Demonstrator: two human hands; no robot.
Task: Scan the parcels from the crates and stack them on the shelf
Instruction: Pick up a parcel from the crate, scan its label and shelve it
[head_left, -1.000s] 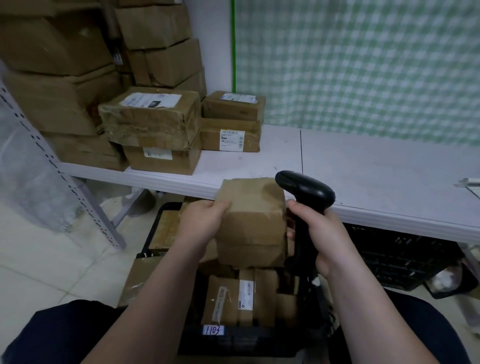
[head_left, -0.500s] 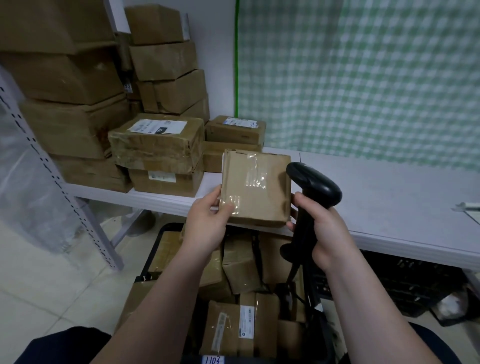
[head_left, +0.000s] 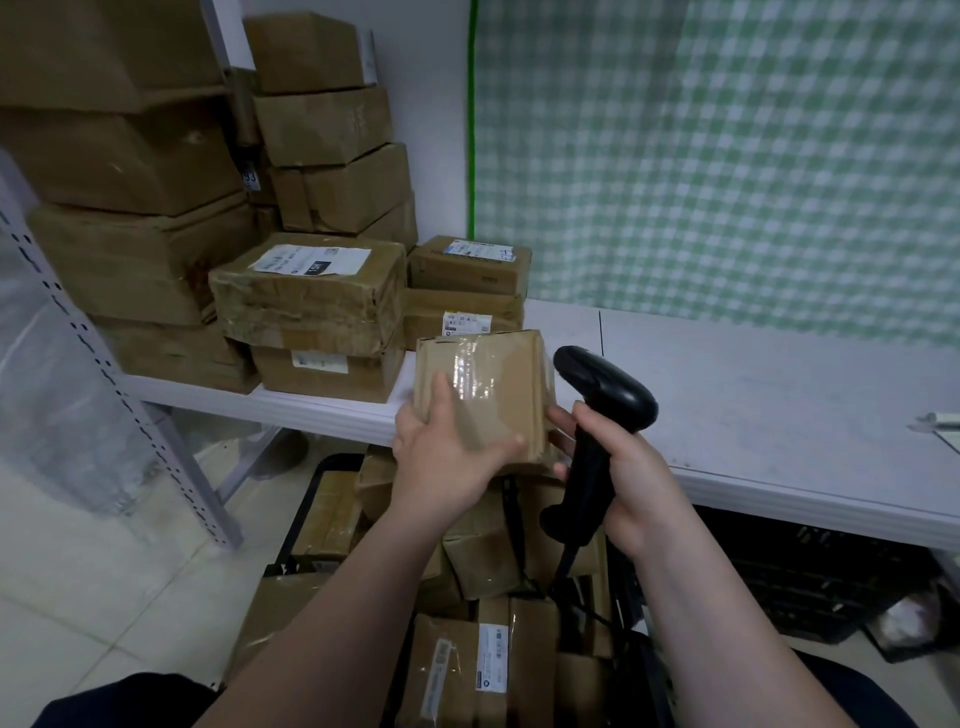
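My left hand (head_left: 447, 457) grips a small brown taped parcel (head_left: 498, 384) by its near left side, holding it up in front of the white shelf (head_left: 753, 405). In my right hand (head_left: 623, 467) is the handle of a black barcode scanner (head_left: 602, 410), whose head sits just right of the parcel; two fingertips of that hand touch the parcel's right edge. Below my arms a black crate (head_left: 311, 499) holds several more brown parcels (head_left: 483, 670). No label shows on the held parcel's visible face.
Stacked brown parcels (head_left: 311, 306) fill the shelf's left end, with taller piles (head_left: 130, 156) behind them. A perforated grey shelf post (head_left: 156, 441) slants down at left. Another black crate (head_left: 810, 577) sits under the shelf at right. A green checked curtain (head_left: 727, 156) hangs behind.
The parcel has been lifted out of the crate and turned, its taped face now up. My left hand has shifted further over its top, and the scanner has stayed beside it.
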